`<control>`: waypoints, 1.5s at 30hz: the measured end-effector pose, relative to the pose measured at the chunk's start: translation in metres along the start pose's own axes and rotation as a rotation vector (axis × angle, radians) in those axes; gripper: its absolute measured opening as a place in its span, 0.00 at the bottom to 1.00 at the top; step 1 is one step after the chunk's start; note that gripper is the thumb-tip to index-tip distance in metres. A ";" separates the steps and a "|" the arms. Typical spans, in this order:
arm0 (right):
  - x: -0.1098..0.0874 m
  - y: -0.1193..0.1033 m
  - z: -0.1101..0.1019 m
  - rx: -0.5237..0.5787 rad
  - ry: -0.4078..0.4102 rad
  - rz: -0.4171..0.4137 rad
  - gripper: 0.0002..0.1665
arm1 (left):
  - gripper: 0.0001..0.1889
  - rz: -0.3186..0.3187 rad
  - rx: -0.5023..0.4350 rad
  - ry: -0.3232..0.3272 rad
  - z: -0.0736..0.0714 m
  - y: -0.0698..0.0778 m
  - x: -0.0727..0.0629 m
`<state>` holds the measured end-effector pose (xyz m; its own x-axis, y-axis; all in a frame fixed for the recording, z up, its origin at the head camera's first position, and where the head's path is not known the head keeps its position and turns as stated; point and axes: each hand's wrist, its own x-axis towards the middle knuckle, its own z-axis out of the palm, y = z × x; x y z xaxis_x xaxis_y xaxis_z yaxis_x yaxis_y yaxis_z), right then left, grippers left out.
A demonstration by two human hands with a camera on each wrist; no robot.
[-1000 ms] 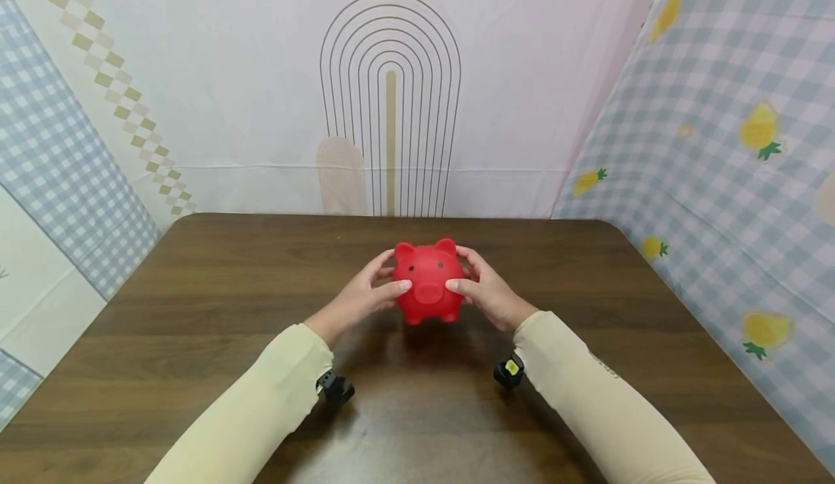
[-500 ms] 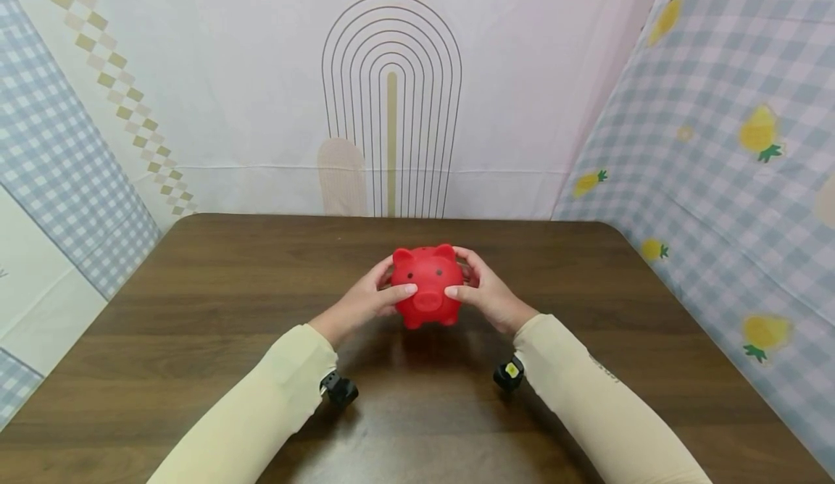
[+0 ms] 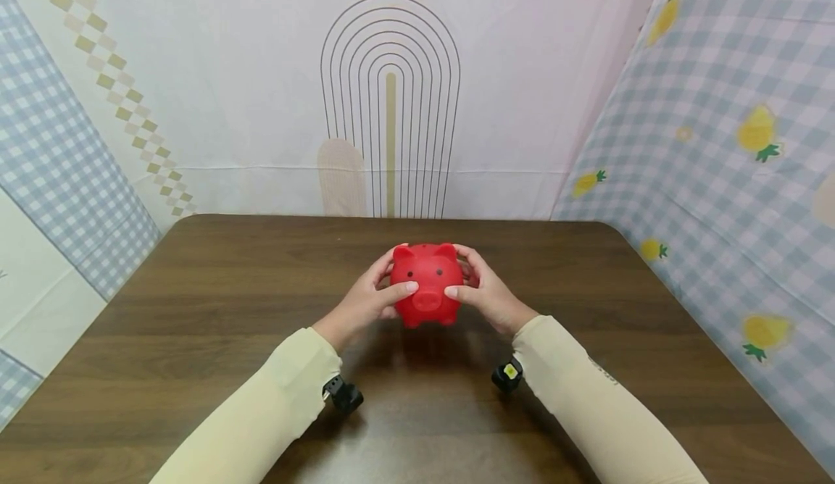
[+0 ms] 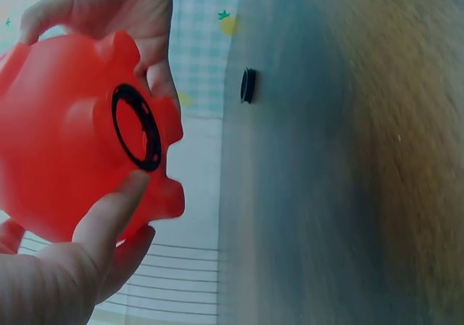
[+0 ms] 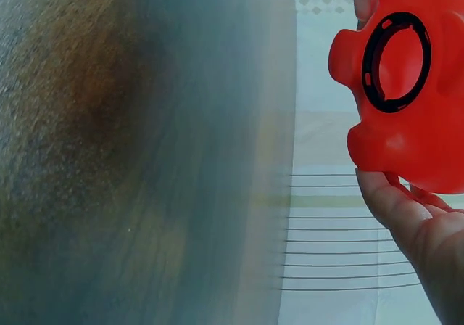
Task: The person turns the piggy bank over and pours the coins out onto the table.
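Note:
A red piggy bank (image 3: 427, 286) is held up off the table, snout facing me. My left hand (image 3: 362, 297) grips its left side, thumb beside the snout and the other fingers partly hidden behind. The right hand (image 3: 493, 294) grips the other side in much the same way. On the underside, the wrist views show a black ring (image 5: 372, 71) around an open round hole. In the left wrist view, a small black round piece (image 4: 249, 85) sits on the table beyond; the head view does not show it.
The brown wooden table (image 3: 228, 288) spreads out below. Behind it hangs a white cloth (image 3: 248, 85) with printed arches, and a checked cloth (image 3: 711, 201) with pineapples is on the right. A small black camera (image 3: 343, 395) is strapped at the left wrist.
The piggy bank has come down slightly and tipped toward me, so more of its top shows. The left wrist has shifted a little to the right. Both hands keep their grip.

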<state>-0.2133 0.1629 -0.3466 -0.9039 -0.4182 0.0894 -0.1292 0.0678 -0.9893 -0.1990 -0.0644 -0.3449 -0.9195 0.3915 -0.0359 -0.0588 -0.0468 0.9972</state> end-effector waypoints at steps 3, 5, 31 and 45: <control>0.000 0.001 0.000 0.013 0.003 -0.016 0.43 | 0.37 0.019 -0.042 -0.001 0.001 0.000 0.000; 0.001 0.002 0.001 0.015 0.005 -0.020 0.43 | 0.36 0.025 -0.060 -0.002 0.002 0.000 0.000; 0.000 -0.002 0.007 0.016 0.003 -0.022 0.42 | 0.37 0.070 -0.062 0.122 -0.001 -0.003 -0.005; -0.003 -0.015 0.014 0.001 0.072 0.005 0.36 | 0.37 0.141 0.034 0.145 -0.001 -0.004 -0.006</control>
<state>-0.2030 0.1503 -0.3338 -0.9316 -0.3516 0.0922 -0.1239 0.0686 -0.9899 -0.1938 -0.0678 -0.3487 -0.9642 0.2465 0.0975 0.0853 -0.0597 0.9946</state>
